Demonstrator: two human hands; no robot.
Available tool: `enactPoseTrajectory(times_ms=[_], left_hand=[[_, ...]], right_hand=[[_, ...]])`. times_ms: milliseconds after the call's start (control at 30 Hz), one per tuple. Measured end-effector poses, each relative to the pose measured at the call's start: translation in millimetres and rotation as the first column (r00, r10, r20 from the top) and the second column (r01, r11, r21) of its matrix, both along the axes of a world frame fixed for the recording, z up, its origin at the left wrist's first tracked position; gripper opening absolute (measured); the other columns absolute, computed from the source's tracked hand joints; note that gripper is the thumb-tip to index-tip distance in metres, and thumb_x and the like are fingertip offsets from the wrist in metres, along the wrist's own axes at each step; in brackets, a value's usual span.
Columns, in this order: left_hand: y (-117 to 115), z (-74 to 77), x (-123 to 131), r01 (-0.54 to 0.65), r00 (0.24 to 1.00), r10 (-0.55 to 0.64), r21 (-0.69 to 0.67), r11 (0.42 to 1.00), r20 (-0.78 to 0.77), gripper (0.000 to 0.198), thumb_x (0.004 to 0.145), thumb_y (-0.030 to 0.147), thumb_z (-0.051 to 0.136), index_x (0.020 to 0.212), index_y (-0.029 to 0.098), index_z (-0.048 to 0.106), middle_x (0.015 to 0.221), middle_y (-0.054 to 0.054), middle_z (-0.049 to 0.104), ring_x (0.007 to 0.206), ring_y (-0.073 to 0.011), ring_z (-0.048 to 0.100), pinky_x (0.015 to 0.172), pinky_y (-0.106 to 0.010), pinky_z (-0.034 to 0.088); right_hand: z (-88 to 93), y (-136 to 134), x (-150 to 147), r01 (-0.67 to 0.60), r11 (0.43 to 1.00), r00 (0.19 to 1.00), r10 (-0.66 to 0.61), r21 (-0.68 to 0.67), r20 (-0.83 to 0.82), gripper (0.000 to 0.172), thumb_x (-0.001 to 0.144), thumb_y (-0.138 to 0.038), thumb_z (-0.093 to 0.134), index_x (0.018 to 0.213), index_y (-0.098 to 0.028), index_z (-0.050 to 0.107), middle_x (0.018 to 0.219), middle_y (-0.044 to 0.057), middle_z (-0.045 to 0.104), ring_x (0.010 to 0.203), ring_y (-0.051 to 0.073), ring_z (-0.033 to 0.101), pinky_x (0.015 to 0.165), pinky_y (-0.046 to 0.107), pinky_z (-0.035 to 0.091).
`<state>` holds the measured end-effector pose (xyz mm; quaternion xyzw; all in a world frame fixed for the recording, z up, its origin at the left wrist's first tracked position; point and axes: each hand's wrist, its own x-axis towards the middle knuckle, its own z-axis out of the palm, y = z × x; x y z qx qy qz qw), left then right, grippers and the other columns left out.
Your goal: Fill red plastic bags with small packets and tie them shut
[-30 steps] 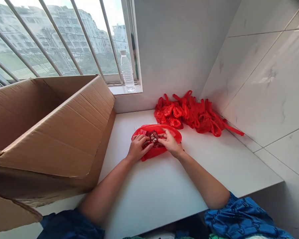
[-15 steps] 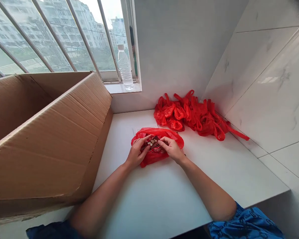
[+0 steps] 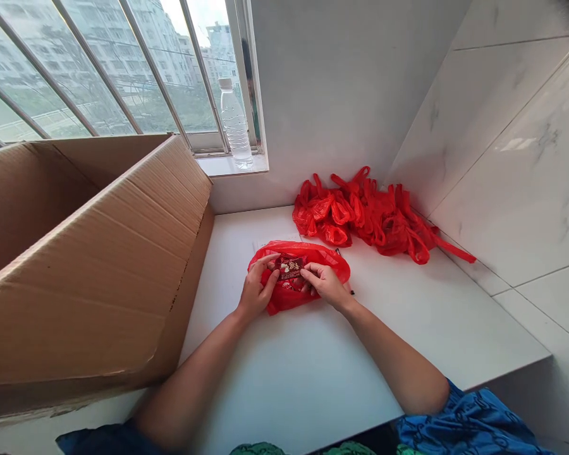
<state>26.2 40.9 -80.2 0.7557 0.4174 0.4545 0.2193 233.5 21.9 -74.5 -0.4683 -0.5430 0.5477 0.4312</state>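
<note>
A small dark red wrapped packet (image 3: 290, 268) with pale lettering is held flat, its printed face up, over an opened red plastic bag (image 3: 284, 304). My left hand (image 3: 258, 285) has the packet's left end between thumb and fingers. At its right end, my right hand (image 3: 326, 283) pinches it between thumb and forefinger. More red wrapped pieces (image 3: 291, 285) show inside the bag below the packet. The bag rests on the white tabletop (image 3: 284, 373), its mouth spread around both hands.
A large open cardboard box (image 3: 123, 272) stands at left. Several red plastic bags (image 3: 360, 212) are heaped against the back wall. A clear water bottle (image 3: 237, 126) stands on the sill of the barred window. Marbled tiles (image 3: 526, 164) line the right side.
The packet has turned from a slant to nearly level, showing more of its printed face. Both hands stay over the bag. Green cloth has come into view at the bottom edge.
</note>
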Motion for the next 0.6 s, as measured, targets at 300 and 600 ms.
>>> enactPoseTrajectory(times_ms=[300, 600], left_hand=[[4, 1.5, -3, -0.079, 0.992, 0.079, 0.010, 0.997, -0.101, 0.032, 0.102, 0.033, 0.040, 0.128, 0.026, 0.058, 0.095, -0.001, 0.073, 0.097, -0.0190, 0.065, 0.103, -0.038, 0.040], [7, 4.5, -6, -0.099, 0.880, 0.097, 0.022, 0.995, -0.465, 0.024, 0.096, 0.030, 0.050, 0.112, 0.026, 0.067, 0.111, -0.003, 0.073, 0.100, -0.0211, 0.066, 0.106, -0.043, 0.032]], right_hand=[[1.6, -3, 9, 0.077, 0.982, 0.935, -0.131, 0.171, 0.330, 0.027, 0.094, -0.046, 0.051, 0.100, -0.022, 0.063, 0.082, 0.002, 0.074, 0.065, 0.017, 0.068, 0.063, 0.027, 0.050], [10.7, -8, 17, -0.083, 0.920, 0.617, -0.255, 0.384, 0.744, 0.018, 0.096, -0.034, 0.056, 0.106, -0.025, 0.068, 0.101, 0.002, 0.072, 0.087, 0.019, 0.067, 0.075, 0.028, 0.048]])
